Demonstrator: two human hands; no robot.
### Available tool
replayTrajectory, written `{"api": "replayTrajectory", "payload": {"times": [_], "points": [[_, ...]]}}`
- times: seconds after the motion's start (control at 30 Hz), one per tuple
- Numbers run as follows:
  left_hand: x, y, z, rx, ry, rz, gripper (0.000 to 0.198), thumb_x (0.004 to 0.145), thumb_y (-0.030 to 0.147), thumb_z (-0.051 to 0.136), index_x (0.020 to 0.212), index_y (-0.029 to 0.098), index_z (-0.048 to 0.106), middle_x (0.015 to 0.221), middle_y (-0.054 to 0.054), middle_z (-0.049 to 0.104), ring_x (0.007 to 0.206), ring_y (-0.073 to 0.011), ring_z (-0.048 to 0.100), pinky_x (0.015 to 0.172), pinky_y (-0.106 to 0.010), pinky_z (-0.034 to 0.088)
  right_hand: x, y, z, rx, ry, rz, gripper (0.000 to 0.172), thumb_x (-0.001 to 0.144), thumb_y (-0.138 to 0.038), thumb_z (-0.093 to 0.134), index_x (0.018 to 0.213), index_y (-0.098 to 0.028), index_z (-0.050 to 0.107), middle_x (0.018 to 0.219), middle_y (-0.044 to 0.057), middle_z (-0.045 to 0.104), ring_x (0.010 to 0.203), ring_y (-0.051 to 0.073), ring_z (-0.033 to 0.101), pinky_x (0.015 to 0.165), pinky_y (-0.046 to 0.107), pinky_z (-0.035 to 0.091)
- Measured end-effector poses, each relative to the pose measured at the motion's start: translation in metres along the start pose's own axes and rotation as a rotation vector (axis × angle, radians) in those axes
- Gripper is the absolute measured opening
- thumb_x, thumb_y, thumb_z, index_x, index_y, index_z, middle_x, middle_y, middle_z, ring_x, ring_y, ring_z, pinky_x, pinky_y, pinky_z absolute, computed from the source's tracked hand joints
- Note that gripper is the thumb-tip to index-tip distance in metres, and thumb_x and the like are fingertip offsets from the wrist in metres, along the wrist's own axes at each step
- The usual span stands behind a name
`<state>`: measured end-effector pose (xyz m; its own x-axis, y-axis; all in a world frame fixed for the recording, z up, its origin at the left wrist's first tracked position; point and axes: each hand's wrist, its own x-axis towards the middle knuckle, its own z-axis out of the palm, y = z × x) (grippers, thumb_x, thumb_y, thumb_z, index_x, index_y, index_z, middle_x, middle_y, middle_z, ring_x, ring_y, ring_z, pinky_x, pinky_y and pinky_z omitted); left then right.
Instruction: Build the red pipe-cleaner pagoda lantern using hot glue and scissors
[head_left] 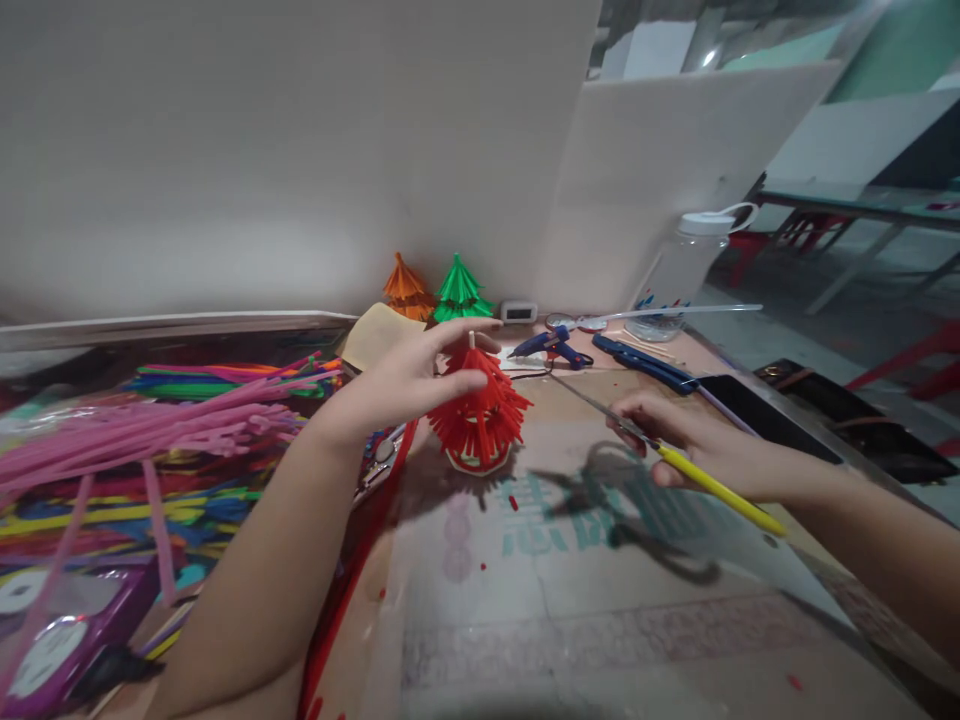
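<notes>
A small red cone-shaped tree of fringed fuzzy stems (480,415) stands upright on a pale base at the middle of the table. My left hand (420,375) arches over its top and left side, fingers stretched and thumb apart; whether it touches the tree I cannot tell. Off to the right, my right hand (682,440) grips yellow-handled pliers (716,487) with a long, thin metal nose pointing toward the tree. The fingers hide part of the tool. Small red scraps (513,503) lie on the table sheet.
An orange tree (407,288) and a green tree (459,290) stand behind. Further right are a blue glue gun (551,343), dark blue tool (645,362), black phone (765,415) and clear bottle (675,270). Pink fuzzy stems (165,425) and other colours pile up at left.
</notes>
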<state>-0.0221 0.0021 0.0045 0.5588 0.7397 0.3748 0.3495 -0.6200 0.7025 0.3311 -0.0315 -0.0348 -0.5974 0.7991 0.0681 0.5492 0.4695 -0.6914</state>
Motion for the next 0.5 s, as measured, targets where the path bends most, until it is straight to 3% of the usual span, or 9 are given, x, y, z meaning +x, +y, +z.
{"api": "replayTrajectory", "payload": {"times": [0.07,0.13,0.3,0.5], "points": [[-0.005,-0.003,-0.006,-0.044,-0.103,0.049,0.072,0.092,0.034,0.069,0.155,0.032,0.033,0.143,-0.011,0.058,0.127,-0.0251,0.058,0.097,-0.036,0.052,0.001,-0.001,0.005,0.050,-0.030,-0.014,0.054,0.080,-0.064,0.069,0.111,-0.021,0.057,0.095,0.005,0.057,0.083,0.021,0.055,0.071,0.034,0.047],[-0.008,-0.005,-0.010,-0.056,-0.124,0.089,0.079,0.091,0.032,0.070,0.156,0.038,0.026,0.147,-0.011,0.054,0.130,-0.0254,0.056,0.098,-0.037,0.051,0.002,0.000,0.009,0.087,-0.029,-0.022,0.054,0.081,-0.063,0.069,0.114,-0.022,0.055,0.095,0.004,0.055,0.084,0.021,0.055,0.073,0.034,0.047],[-0.006,-0.004,-0.008,0.020,-0.114,0.062,0.065,0.091,0.031,0.069,0.148,0.029,0.038,0.135,-0.010,0.060,0.123,-0.0252,0.059,0.100,-0.039,0.051,0.007,-0.009,0.015,0.019,-0.048,0.032,0.063,0.076,-0.062,0.073,0.121,-0.021,0.057,0.106,0.008,0.060,0.094,0.026,0.059,0.082,0.038,0.050],[-0.003,-0.002,0.000,-0.041,-0.090,0.040,0.049,0.093,0.030,0.066,0.137,0.024,0.045,0.125,-0.010,0.062,0.116,-0.0222,0.062,0.094,-0.036,0.054,0.019,-0.021,0.008,-0.076,-0.228,0.065,0.059,0.082,-0.055,0.069,0.130,-0.021,0.060,0.112,0.009,0.068,0.100,0.029,0.065,0.084,0.039,0.053]]}}
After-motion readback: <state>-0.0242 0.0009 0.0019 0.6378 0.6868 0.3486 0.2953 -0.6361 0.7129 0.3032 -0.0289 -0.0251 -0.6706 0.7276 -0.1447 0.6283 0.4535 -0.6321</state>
